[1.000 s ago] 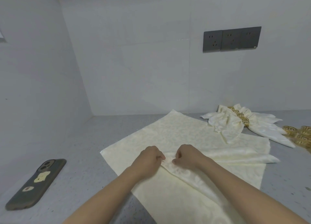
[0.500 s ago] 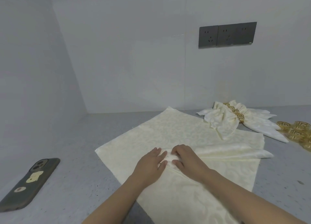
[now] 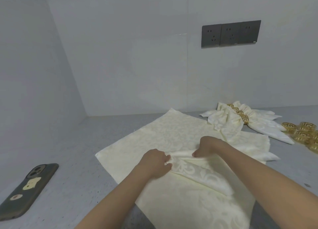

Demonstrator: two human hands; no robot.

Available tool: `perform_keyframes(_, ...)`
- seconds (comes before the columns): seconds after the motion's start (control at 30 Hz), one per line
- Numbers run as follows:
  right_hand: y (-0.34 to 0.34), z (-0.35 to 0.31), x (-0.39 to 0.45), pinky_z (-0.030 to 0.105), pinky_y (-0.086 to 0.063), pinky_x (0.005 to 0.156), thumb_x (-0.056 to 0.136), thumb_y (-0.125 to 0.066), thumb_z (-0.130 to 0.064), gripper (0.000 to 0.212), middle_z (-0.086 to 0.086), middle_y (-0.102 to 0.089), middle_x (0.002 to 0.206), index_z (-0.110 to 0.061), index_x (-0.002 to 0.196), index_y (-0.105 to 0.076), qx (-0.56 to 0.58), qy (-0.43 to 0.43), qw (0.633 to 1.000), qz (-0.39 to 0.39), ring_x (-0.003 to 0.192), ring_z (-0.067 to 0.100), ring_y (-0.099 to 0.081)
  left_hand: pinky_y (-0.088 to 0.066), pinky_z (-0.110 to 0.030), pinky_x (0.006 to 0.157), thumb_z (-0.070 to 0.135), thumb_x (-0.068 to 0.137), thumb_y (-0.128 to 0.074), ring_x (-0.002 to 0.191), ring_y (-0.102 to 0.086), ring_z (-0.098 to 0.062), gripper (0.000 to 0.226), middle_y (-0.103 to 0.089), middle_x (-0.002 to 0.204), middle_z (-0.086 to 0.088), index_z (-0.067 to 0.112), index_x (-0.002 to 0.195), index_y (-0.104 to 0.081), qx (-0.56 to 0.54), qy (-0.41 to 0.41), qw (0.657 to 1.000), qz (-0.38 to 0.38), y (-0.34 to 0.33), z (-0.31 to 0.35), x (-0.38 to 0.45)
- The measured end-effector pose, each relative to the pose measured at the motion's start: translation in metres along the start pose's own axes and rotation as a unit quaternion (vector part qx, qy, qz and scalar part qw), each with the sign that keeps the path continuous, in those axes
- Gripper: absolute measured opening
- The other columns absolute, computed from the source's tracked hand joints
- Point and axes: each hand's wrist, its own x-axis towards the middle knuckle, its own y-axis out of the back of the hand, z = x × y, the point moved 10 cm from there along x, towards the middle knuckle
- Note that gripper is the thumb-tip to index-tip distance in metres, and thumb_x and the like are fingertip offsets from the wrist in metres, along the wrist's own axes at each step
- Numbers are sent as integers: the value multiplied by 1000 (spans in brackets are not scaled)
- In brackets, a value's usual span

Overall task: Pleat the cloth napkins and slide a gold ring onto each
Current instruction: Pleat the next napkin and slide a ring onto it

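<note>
At the lower left of the frame a phone (image 3: 28, 191) in a dark case lies flat on the grey speckled countertop (image 3: 72, 159), camera side up, with a pale sticker on its back. It sits well apart from the cloth.

In the middle, a cream damask napkin (image 3: 165, 132) is spread on the counter with one corner pointing toward the back wall. A raised fold (image 3: 182, 157) runs across it between the two hands, and further pleats trail off from there toward the right edge of the cloth.

The left hand (image 3: 154, 163) rests on the napkin just left of centre, its fingers curled and pinched onto the left end of the fold. The right hand (image 3: 209, 147) sits just beside it, right of centre and slightly higher in the frame, fingers bent down and gripping the other end of the same fold. The two hands are close but not touching.

On the wall at the upper right is a dark triple socket panel (image 3: 230, 33).

At the right, behind the spread cloth, finished napkins (image 3: 223, 118) lie fanned out, gathered by patterned gold bands (image 3: 240, 114); there seem to be two or three, though the overlap makes the count uncertain. At the far right edge, a cluster of loose gold rings (image 3: 302, 132) sits on the counter just beside them.
</note>
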Motion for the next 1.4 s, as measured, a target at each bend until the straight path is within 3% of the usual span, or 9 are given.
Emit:
perform_keyframes(0.17,8,-10,-7,26,-40,62,76,-69,-37,31,-3,-52,82,-14,91,-54,11,11,1000,9,76,19,-53,-42,-33,96,42,96,-41,115,-52,-25,46,-61,122,-8,18,132,-54,-19,3,1000,6,2,-3,5)
perform_keyframes(0.33,8,-37,-6,23,-38,57,71,-70,-11,30,5,-64,106,-9,100,-62,2,48,998,40,95,24,-62,-43,-30,94,44,92,-45,114,-53,-23,45,-63,120,-5,19,128,-59,-44,11,999,14,-1,-7,8)
perform_keyframes(0.43,7,-40,-3,22,-37,52,72,-72,-13,19,5,-60,82,-6,79,-57,29,33,999,22,73,20,-59,-44,-30,92,43,92,-45,111,-54,-23,43,-64,115,-4,19,124,-61,-50,17,999,6,-1,-8,7)
perform_keyframes(0.57,12,-34,-7,24,-38,52,71,-79,-28,36,5,-52,75,-7,77,-51,151,21,988,-16,66,20,-52,-44,-34,82,40,98,-34,95,-57,-28,45,-66,97,-12,6,84,-60,-83,38,996,3,5,-10,2)
perform_keyframes(0.73,-11,-38,-18,27,-53,49,85,-65,-2,7,12,-56,72,3,85,-61,400,2,907,-134,52,19,-55,-40,-31,79,38,100,-27,94,-53,-26,45,-62,101,-14,8,80,-53,-144,59,987,-43,10,-13,-3)
perform_keyframes(0.9,-28,-51,-29,41,-58,55,91,-40,11,22,23,-60,83,9,112,-48,539,8,819,-196,65,35,-68,-35,-30,79,50,99,-22,101,-52,-26,59,-60,116,-11,8,100,-63,-186,82,973,-110,2,-19,-3)
perform_keyframes(1.07,-31,-59,-40,32,-57,75,92,-38,7,24,12,-67,96,-4,100,-57,487,80,854,-165,80,21,-67,-33,-30,90,67,92,-16,115,-50,-22,71,-56,127,-3,20,123,-59,-204,89,963,-149,-3,-22,-3)
perform_keyframes(1.23,-34,-57,-44,25,-55,68,89,-43,9,24,10,-67,91,-4,98,-62,516,108,840,-125,74,16,-64,-21,-29,114,52,92,-46,142,-24,-11,57,-22,156,11,37,146,-32,-133,9,982,-136,-11,-18,-4)
perform_keyframes(1.4,-3,-52,-41,18,-39,81,90,-56,-19,23,-10,-61,100,-25,108,-69,214,159,950,164,96,10,-55,-25,-32,112,31,101,-34,140,-27,-21,50,-23,157,0,29,150,-24,-65,-1,995,-82,-12,-5,-3)
